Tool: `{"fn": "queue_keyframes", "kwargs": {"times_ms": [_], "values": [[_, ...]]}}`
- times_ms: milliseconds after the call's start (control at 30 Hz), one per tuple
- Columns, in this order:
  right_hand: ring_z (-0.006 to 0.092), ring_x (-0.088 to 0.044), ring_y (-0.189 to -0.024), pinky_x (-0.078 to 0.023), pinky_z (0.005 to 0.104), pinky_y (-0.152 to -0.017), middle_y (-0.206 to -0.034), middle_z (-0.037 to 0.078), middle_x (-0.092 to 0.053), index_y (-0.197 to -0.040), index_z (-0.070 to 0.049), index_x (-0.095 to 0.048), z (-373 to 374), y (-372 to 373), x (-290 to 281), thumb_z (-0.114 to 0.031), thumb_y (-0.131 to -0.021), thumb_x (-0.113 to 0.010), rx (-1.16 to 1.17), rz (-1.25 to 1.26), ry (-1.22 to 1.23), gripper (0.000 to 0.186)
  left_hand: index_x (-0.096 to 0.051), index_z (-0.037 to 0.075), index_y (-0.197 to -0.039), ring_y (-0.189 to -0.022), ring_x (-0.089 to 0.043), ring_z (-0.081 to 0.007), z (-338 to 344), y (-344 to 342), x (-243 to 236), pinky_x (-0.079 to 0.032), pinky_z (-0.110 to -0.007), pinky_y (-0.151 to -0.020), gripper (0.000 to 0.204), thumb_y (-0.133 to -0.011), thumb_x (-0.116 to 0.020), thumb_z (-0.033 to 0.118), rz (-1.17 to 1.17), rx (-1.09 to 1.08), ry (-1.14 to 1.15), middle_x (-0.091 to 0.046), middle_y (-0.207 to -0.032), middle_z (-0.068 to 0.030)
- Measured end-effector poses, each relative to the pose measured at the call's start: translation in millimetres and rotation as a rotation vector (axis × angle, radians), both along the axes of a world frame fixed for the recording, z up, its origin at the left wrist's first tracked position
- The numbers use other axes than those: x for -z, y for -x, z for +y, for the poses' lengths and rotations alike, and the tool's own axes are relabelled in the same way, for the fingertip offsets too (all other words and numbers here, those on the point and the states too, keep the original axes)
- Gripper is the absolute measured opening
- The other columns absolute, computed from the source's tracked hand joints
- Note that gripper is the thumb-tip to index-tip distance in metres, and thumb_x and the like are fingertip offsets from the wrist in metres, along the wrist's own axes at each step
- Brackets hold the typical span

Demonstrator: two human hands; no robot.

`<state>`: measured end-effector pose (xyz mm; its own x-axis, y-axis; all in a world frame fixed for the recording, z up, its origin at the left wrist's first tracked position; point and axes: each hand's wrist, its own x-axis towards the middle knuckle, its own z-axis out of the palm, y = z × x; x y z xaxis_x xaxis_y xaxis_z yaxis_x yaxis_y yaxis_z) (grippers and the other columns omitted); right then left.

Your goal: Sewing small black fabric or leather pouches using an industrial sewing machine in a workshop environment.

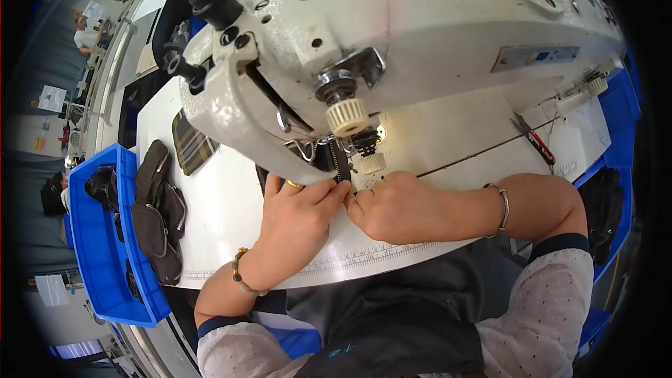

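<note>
Under the head of a white sewing machine [280, 63] lies a dark fabric piece [320, 157] with a zipper [341, 162]. My left hand [297, 220] is bent over the piece's near side, its thumb and forefinger closed at the zipper's near end. A machine lever hides part of those fingers. Close beside it, my right hand [388, 208] is curled, with thumb and forefinger pinched at the same end of the zipper. The two hands almost touch. Just beyond them are the presser foot and needle area, mostly hidden, and a cream knob [372, 162].
Dark zippered pouches [159, 213] and a plaid cloth [192, 143] lie at the table's left. Beside them stands a blue bin [105, 245] with dark pieces. A red-and-black snips-like tool [535, 141] lies right, near another blue bin [619, 119]. A person [85, 33] sits far left.
</note>
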<state>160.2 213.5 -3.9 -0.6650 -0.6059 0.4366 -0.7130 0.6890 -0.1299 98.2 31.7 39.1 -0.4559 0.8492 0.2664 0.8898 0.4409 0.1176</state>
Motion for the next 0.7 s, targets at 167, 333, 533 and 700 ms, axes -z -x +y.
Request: {"fn": "queue_keyframes", "kwargs": {"times_ms": [167, 333, 533, 700], "values": [[0.0175, -0.055, -0.044, -0.041, 0.0321, -0.037, -0.054, 0.005, -0.052, -0.064, -0.005, -0.055, 0, 3, 3, -0.010, -0.068, -0.060, 0.029, 0.020, 0.019, 0.008, -0.072, 0.007, -0.094, -0.086, -0.057, -0.0203, -1, 7, 4, -0.047, -0.032, -0.070, 0.039, -0.057, -0.067, -0.002, -0.065, 0.048, -0.007, -0.063, -0.084, 0.0010], [0.0187, -0.057, -0.045, -0.043, 0.0319, -0.039, -0.054, 0.005, -0.054, -0.064, -0.006, -0.055, 5, 14, 6, -0.011, -0.068, -0.060, 0.108, 0.011, -0.003, 0.008, -0.070, 0.004, -0.087, -0.084, -0.057, -0.0263, 7, 17, 8, -0.048, -0.035, -0.069, 0.031, -0.058, -0.066, -0.003, -0.124, -0.010, -0.045, -0.062, -0.085, -0.0042], [0.0229, -0.061, -0.050, -0.047, 0.0348, -0.044, -0.058, 0.009, -0.058, -0.066, -0.006, -0.060, 14, 26, 7, -0.011, -0.066, -0.062, 0.157, -0.048, -0.001, 0.006, -0.066, 0.002, -0.085, -0.078, -0.058, -0.0322, 18, 24, 11, -0.049, -0.039, -0.068, 0.018, -0.067, -0.064, -0.002, -0.098, -0.097, -0.101, -0.061, -0.083, -0.0099], [0.0244, -0.061, -0.051, -0.047, 0.0361, -0.045, -0.059, 0.010, -0.058, -0.065, -0.005, -0.061, 16, 27, 7, -0.009, -0.064, -0.064, 0.168, -0.075, 0.058, 0.006, -0.066, 0.002, -0.093, -0.071, -0.058, -0.0340, 13, 33, -4, -0.047, -0.041, -0.062, 0.020, -0.073, -0.066, 0.000, -0.276, -0.063, -0.074, -0.059, -0.079, -0.0126]]}}
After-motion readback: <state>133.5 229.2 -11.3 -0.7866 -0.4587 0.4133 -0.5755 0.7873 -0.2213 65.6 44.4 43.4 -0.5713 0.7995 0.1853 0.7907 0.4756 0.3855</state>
